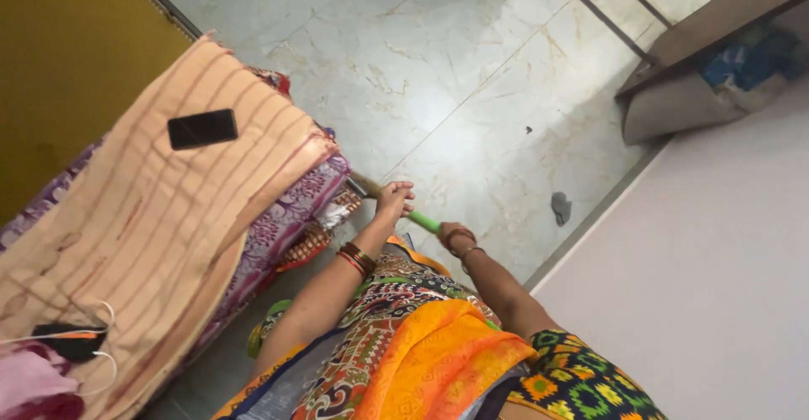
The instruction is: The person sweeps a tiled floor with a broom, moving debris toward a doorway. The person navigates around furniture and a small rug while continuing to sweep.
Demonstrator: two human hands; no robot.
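Both my hands grip a long stick with a green handle [424, 220], likely a broom or mop. My left hand [394, 198], with red bangles at the wrist, is closed around the stick nearer its far end. My right hand [449, 233] holds the green part lower down and is mostly hidden behind its wrist. The stick's far end [362, 186] reaches toward the foot of a bed [278, 226], and its head is hidden there. My bright patterned orange clothing [421, 353] fills the bottom of the view.
The bed carries a peach striped cloth [160, 218] with a black phone [202, 128] on it and a dark pouch with white earphones [72, 340]. A grey scrap [560, 208] lies on the marble floor [472, 74]. A brown shelf unit [708, 58] and a white wall [716, 285] stand at right.
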